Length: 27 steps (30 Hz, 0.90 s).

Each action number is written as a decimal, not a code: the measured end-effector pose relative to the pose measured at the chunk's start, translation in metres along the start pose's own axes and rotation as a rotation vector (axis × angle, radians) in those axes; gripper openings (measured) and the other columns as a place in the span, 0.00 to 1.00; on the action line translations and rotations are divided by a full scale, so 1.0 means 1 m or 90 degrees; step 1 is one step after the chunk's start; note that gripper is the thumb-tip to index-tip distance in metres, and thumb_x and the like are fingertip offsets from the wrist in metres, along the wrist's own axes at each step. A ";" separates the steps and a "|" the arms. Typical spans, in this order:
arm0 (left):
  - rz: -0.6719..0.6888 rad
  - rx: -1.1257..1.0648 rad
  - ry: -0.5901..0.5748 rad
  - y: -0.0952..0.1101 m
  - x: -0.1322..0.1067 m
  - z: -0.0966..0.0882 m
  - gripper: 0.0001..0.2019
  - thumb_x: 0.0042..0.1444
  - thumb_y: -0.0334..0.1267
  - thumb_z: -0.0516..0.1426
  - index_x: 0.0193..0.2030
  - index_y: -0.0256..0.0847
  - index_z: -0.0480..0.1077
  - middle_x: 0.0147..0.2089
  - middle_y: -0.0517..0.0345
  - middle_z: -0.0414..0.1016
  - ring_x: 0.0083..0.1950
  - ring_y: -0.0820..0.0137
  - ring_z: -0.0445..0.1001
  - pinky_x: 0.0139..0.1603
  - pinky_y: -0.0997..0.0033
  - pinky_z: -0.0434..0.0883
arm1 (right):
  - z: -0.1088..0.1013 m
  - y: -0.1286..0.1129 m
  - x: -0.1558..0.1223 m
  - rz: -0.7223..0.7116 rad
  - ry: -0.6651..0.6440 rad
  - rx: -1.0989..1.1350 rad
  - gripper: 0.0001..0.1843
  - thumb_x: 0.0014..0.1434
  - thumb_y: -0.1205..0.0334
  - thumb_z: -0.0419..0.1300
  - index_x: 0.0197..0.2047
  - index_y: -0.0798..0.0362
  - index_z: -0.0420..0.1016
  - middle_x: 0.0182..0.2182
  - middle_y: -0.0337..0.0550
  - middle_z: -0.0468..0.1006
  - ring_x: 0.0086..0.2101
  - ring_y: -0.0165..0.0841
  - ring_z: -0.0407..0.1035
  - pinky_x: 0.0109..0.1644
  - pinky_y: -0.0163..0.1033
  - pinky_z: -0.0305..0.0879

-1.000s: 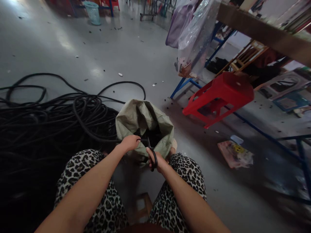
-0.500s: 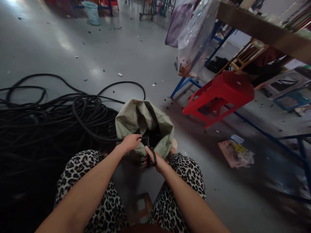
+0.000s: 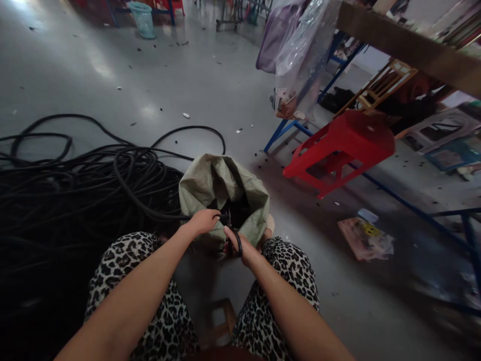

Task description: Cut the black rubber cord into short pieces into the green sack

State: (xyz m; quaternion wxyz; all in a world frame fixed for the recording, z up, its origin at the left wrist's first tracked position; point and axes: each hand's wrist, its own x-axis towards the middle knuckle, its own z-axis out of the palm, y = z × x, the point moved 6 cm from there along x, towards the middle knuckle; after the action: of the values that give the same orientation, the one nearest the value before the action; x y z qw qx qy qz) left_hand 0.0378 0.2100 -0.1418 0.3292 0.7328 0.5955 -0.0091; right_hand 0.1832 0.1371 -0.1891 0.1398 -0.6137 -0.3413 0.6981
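Note:
My left hand (image 3: 204,221) is closed around a black rubber cord (image 3: 160,216) close to its end, over the near rim of a greenish woven sack (image 3: 191,186). A pair of black-handled scissors (image 3: 238,242) is in my right hand (image 3: 240,244), fingers wrapped round the handles. The blades are at the cord's end, just right of my left fingers; how far they are apart is too small to tell. Dark pieces (image 3: 240,208) lie inside the sack, which stands open between my knees. From my left hand the cord runs left into a big tangled heap (image 3: 82,175).
To the right a red plastic stool (image 3: 345,145) lies tilted beside a blue-legged table (image 3: 406,42). A clear plastic bag (image 3: 304,65) hangs from the table. A printed plastic packet (image 3: 364,238) lies on the floor, and a light blue basket (image 3: 143,20) stands at the back.
The scissor blades have shifted slightly at the cord's end. Both hands stay in nearly the same place, and the cord and sack look unchanged.

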 end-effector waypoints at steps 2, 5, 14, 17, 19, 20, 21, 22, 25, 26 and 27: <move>-0.001 0.008 -0.006 0.000 0.000 0.000 0.19 0.60 0.39 0.47 0.53 0.41 0.72 0.53 0.51 0.76 0.53 0.62 0.73 0.53 0.67 0.68 | -0.001 0.000 0.001 -0.007 0.004 -0.006 0.31 0.55 0.35 0.54 0.35 0.59 0.71 0.19 0.40 0.70 0.19 0.28 0.66 0.21 0.29 0.58; -0.001 0.014 -0.014 0.001 0.000 0.001 0.19 0.60 0.39 0.47 0.53 0.41 0.72 0.53 0.52 0.76 0.53 0.63 0.74 0.53 0.68 0.68 | -0.001 0.001 0.001 -0.004 0.007 -0.005 0.31 0.55 0.34 0.54 0.36 0.59 0.71 0.20 0.41 0.71 0.20 0.29 0.67 0.22 0.31 0.59; -0.004 0.004 -0.011 0.000 0.000 0.001 0.19 0.60 0.40 0.47 0.54 0.41 0.72 0.54 0.51 0.75 0.54 0.62 0.73 0.54 0.67 0.67 | 0.000 0.000 0.001 -0.009 0.005 -0.012 0.30 0.56 0.35 0.53 0.35 0.58 0.71 0.19 0.41 0.71 0.20 0.29 0.67 0.21 0.30 0.57; -0.003 0.002 -0.011 0.001 -0.001 0.000 0.19 0.60 0.39 0.47 0.53 0.42 0.72 0.53 0.51 0.76 0.53 0.62 0.74 0.53 0.67 0.68 | 0.000 0.002 0.003 -0.011 0.001 -0.004 0.31 0.55 0.34 0.54 0.35 0.59 0.71 0.19 0.40 0.71 0.20 0.28 0.67 0.21 0.29 0.58; -0.001 0.004 -0.014 0.001 0.000 0.000 0.19 0.60 0.39 0.47 0.53 0.41 0.72 0.53 0.51 0.76 0.53 0.63 0.74 0.53 0.68 0.68 | -0.001 0.004 0.004 0.000 0.006 0.002 0.31 0.55 0.34 0.54 0.35 0.59 0.70 0.19 0.40 0.71 0.19 0.28 0.66 0.21 0.29 0.58; -0.001 0.006 -0.015 0.001 0.000 0.000 0.19 0.60 0.39 0.47 0.53 0.41 0.72 0.53 0.51 0.76 0.53 0.63 0.74 0.53 0.68 0.68 | -0.001 0.005 0.005 0.005 0.006 0.003 0.30 0.55 0.35 0.54 0.35 0.58 0.70 0.19 0.40 0.71 0.19 0.28 0.66 0.21 0.29 0.58; -0.001 0.007 -0.017 0.001 0.000 0.001 0.19 0.60 0.39 0.47 0.53 0.41 0.72 0.54 0.51 0.76 0.53 0.63 0.73 0.53 0.69 0.68 | -0.001 0.005 0.005 0.008 0.006 0.005 0.30 0.55 0.35 0.54 0.36 0.58 0.70 0.19 0.41 0.71 0.19 0.28 0.66 0.20 0.29 0.58; -0.001 0.008 -0.018 0.001 0.000 0.001 0.19 0.60 0.39 0.47 0.53 0.41 0.72 0.54 0.51 0.76 0.53 0.63 0.73 0.53 0.69 0.68 | -0.001 0.005 0.005 0.009 0.004 0.008 0.30 0.55 0.35 0.54 0.36 0.58 0.70 0.20 0.41 0.71 0.19 0.28 0.66 0.20 0.29 0.58; 0.002 0.006 -0.026 0.002 -0.001 0.001 0.19 0.60 0.39 0.47 0.54 0.41 0.72 0.54 0.51 0.76 0.53 0.62 0.73 0.53 0.68 0.68 | -0.001 0.004 0.005 0.004 0.002 0.011 0.31 0.55 0.34 0.54 0.37 0.58 0.70 0.20 0.41 0.71 0.19 0.28 0.66 0.21 0.29 0.58; 0.003 0.003 -0.029 0.002 -0.001 0.001 0.19 0.60 0.39 0.47 0.54 0.41 0.72 0.54 0.51 0.75 0.54 0.62 0.73 0.53 0.69 0.67 | -0.001 0.004 0.004 0.005 0.004 0.010 0.31 0.55 0.34 0.54 0.37 0.58 0.70 0.20 0.41 0.72 0.19 0.28 0.66 0.21 0.30 0.59; 0.003 0.001 -0.032 0.003 -0.001 0.000 0.19 0.60 0.39 0.47 0.54 0.41 0.72 0.54 0.52 0.75 0.54 0.63 0.73 0.54 0.69 0.67 | -0.002 0.004 0.003 0.008 0.007 0.009 0.31 0.55 0.34 0.54 0.37 0.59 0.70 0.21 0.42 0.72 0.20 0.29 0.67 0.21 0.30 0.59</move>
State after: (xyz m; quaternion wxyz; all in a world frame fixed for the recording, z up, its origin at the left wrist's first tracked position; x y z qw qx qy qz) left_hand 0.0398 0.2085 -0.1400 0.3436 0.7339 0.5853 -0.0274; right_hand 0.1848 0.1368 -0.1943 0.1415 -0.6184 -0.3320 0.6981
